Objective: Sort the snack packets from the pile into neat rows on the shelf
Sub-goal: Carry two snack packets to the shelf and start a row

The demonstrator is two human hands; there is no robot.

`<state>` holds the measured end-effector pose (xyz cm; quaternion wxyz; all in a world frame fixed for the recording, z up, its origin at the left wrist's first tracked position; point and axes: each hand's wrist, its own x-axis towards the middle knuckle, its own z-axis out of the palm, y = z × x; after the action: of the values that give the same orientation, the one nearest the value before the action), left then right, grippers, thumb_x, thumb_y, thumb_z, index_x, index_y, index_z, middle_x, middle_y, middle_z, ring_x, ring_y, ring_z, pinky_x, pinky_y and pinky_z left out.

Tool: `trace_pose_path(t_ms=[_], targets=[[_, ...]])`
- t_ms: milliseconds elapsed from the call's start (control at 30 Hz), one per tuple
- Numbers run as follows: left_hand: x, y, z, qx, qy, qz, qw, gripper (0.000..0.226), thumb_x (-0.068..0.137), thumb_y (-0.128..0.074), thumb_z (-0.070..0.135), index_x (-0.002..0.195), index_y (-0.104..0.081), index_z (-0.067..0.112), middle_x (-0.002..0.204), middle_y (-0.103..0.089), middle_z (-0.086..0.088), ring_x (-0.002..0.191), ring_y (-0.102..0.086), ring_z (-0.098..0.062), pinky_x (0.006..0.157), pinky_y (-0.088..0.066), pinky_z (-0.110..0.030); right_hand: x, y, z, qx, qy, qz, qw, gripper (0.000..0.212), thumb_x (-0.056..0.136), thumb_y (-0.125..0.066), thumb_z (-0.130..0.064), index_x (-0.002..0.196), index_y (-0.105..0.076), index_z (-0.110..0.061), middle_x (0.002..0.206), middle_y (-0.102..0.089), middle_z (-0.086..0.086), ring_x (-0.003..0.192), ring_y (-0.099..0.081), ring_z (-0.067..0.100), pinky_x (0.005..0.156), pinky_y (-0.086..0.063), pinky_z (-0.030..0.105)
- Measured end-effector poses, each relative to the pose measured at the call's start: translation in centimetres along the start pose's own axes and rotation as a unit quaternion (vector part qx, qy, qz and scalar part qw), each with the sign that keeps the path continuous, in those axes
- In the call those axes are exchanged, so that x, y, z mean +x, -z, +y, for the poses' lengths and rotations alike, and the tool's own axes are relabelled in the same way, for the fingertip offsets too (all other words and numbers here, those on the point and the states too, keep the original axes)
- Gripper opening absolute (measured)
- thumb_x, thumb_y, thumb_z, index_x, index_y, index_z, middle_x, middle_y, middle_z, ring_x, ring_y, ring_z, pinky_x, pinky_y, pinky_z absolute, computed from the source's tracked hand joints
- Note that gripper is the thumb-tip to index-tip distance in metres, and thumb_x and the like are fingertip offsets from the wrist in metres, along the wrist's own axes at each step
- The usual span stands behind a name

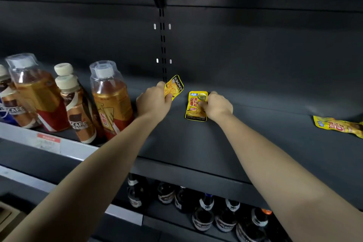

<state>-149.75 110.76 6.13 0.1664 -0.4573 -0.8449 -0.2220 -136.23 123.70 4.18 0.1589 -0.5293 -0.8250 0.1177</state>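
Both arms reach onto a dark shelf (pixel 196 143). My left hand (pixel 154 101) grips a small yellow snack packet (pixel 174 86) by its lower edge, holding it tilted near the back wall. My right hand (pixel 217 105) pinches a second yellow packet (pixel 194 107) with red print, which stands upright on the shelf a little to the right of the first. More yellow packets (pixel 337 126) lie flat at the far right edge of the shelf, partly cut off by the frame.
Several drink bottles (pixel 112 100) with gold and red labels stand on the shelf section to the left, close to my left forearm. Dark bottles (pixel 204 214) fill the lower shelf. A slotted upright (pixel 162 45) runs up the back wall.
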Motion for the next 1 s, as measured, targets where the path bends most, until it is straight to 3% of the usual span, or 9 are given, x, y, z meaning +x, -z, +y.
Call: trace_pose_path(t_ms=[167,300,467,600,667,767,867,1000], targets=[[-0.2,0.5,0.1,-0.018,-0.010,-0.007,1.000,0.018,0.091,-0.053,0.032,0.096,-0.045,0.016,0.093,-0.065,-0.009,0.084,-0.060,-0.034,0.060,-0.033,-0.032,-0.7,0.0,0.0,-0.003,0.019,0.024,1.000,0.045,0.096,-0.049,-0.044,0.120,-0.039,-0.008,0.116,-0.061,0.014,0.106,-0.059,0.036,0.071,-0.039,0.035],[-0.7,0.8,0.3,-0.024,-0.015,-0.027,0.999,0.021,0.085,-0.059,0.026,0.096,-0.045,0.017,0.097,-0.061,-0.005,0.082,-0.057,-0.029,0.059,-0.034,-0.031,-1.3,0.3,0.2,0.037,0.039,0.009,0.999,0.042,0.101,-0.034,-0.044,0.122,-0.039,-0.008,0.120,-0.059,0.017,0.109,-0.056,0.039,0.078,-0.040,0.038],[-0.8,0.8,0.7,-0.058,-0.050,-0.072,0.994,0.027,0.080,-0.064,0.021,0.105,-0.053,0.019,0.102,-0.058,-0.006,0.092,-0.058,-0.031,0.065,-0.041,-0.032,-1.9,1.7,1.3,0.126,0.063,-0.049,0.989,0.044,0.100,-0.039,-0.042,0.127,-0.040,-0.007,0.127,-0.057,0.018,0.118,-0.052,0.036,0.089,-0.041,0.038],[-1.0,1.1,1.5,-0.165,-0.025,-0.073,0.983,0.038,0.073,-0.072,0.019,0.107,-0.060,0.030,0.093,-0.067,0.005,0.088,-0.062,-0.023,0.072,-0.052,-0.035,-3.0,3.0,2.5,0.130,0.082,-0.063,0.986,0.047,0.099,-0.041,-0.042,0.132,-0.039,-0.008,0.131,-0.055,0.017,0.121,-0.050,0.034,0.093,-0.041,0.035],[-1.1,1.4,2.1,-0.238,0.005,-0.065,0.969,0.045,0.067,-0.080,0.018,0.105,-0.059,0.028,0.086,-0.065,0.008,0.085,-0.063,-0.020,0.072,-0.053,-0.035,-3.5,3.6,3.5,0.115,0.090,-0.062,0.987,0.047,0.099,-0.042,-0.042,0.133,-0.038,-0.009,0.131,-0.055,0.018,0.120,-0.051,0.035,0.093,-0.042,0.035],[-1.3,1.8,3.3,-0.318,0.054,-0.030,0.946,0.047,0.062,-0.088,0.021,0.097,-0.057,0.023,0.091,-0.063,0.007,0.084,-0.060,-0.014,0.070,-0.050,-0.030,-4.0,4.5,5.4,0.102,0.083,-0.063,0.989,0.047,0.099,-0.042,-0.043,0.133,-0.038,-0.010,0.130,-0.055,0.017,0.119,-0.052,0.035,0.095,-0.043,0.037],[-1.4,2.2,4.6,-0.383,0.093,-0.020,0.919,0.041,0.062,-0.088,0.018,0.090,-0.058,0.019,0.085,-0.063,0.004,0.074,-0.059,-0.012,0.058,-0.050,-0.024,-4.3,5.5,7.4,0.102,0.062,-0.062,0.991,0.047,0.099,-0.042,-0.044,0.133,-0.038,-0.012,0.128,-0.056,0.014,0.118,-0.053,0.032,0.094,-0.042,0.036],[-1.7,2.5,6.6,-0.562,0.134,-0.027,0.816,0.021,0.072,-0.076,0.007,0.081,-0.061,0.018,0.075,-0.067,0.000,0.061,-0.065,-0.006,0.052,-0.049,-0.018,-4.7,6.4,9.4,0.103,0.050,-0.056,0.992,0.047,0.099,-0.041,-0.045,0.133,-0.039,-0.013,0.128,-0.057,0.013,0.117,-0.054,0.031,0.094,-0.042,0.035]])
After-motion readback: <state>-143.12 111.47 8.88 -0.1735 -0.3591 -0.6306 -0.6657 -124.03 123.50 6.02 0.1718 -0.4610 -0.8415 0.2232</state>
